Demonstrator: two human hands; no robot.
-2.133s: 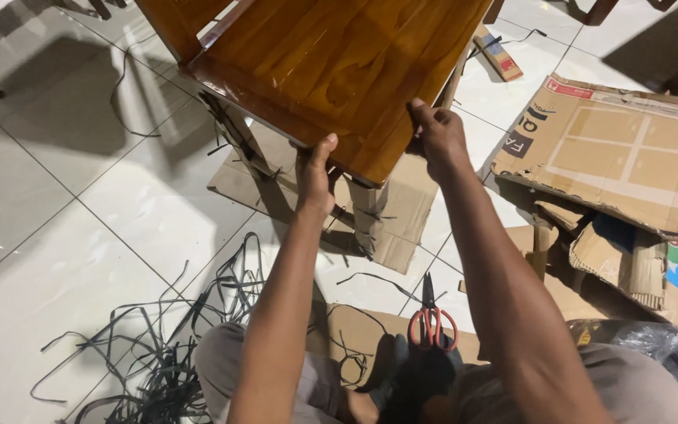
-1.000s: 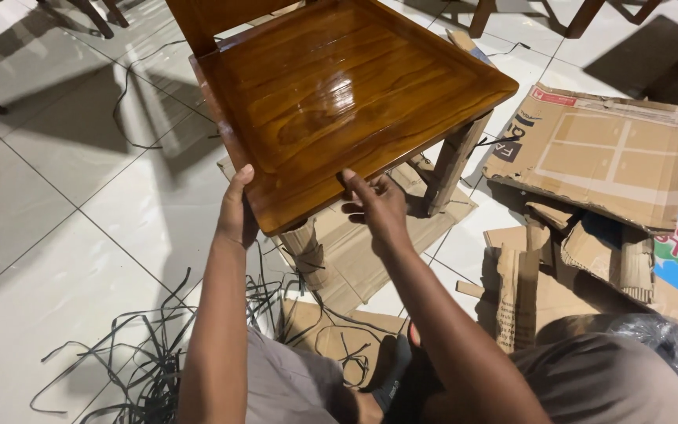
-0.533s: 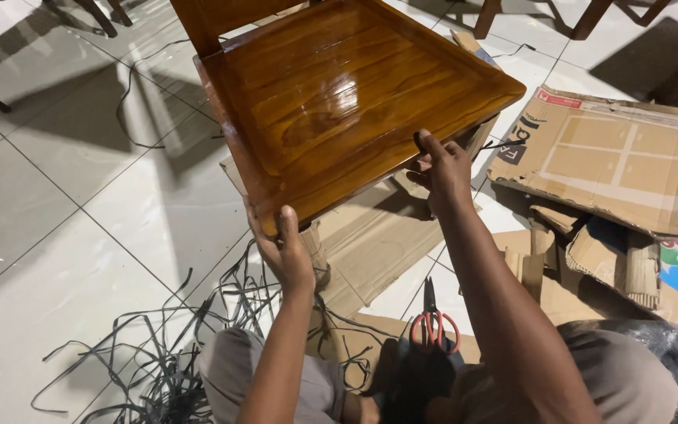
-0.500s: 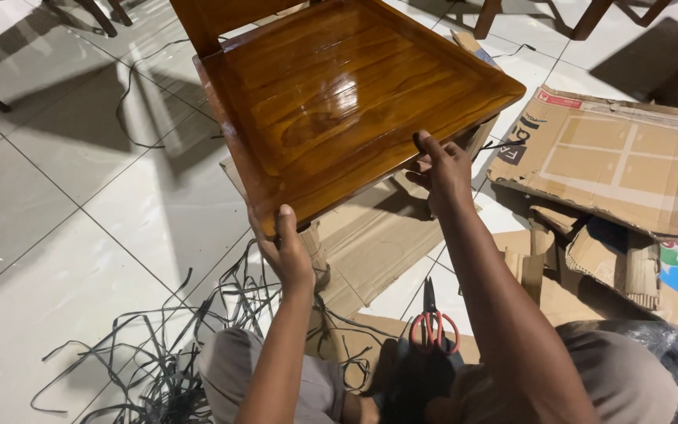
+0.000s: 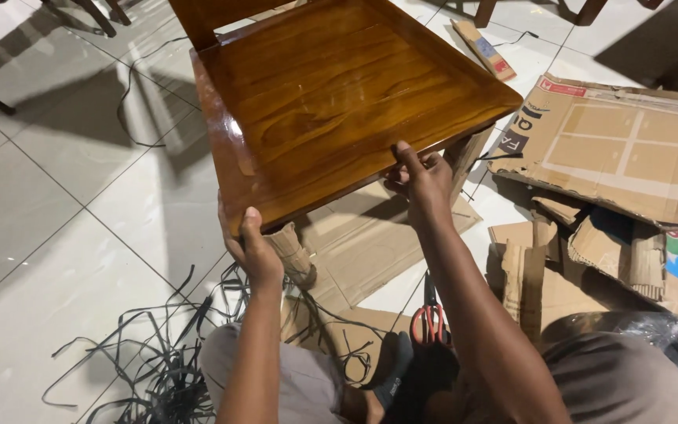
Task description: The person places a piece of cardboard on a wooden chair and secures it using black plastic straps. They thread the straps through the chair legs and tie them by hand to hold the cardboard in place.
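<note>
A glossy brown wooden chair fills the upper middle of the head view, its seat tilted toward me. My left hand grips the seat's near left corner, thumb on top. Along the near front edge, my right hand holds the seat with the thumb up on the wood. A chair leg wrapped in brown cardboard hangs just below the left hand. Another leg shows behind the right hand.
Flattened cardboard boxes and torn cardboard pieces lie at the right. Black plastic straps tangle on the white tiled floor at lower left. Red-handled scissors lie between my legs. Clear plastic wrap sits at lower right.
The chair seat has come nearer and turned a little. My left hand shifted up onto the near left corner; my right hand slid along the front edge.
</note>
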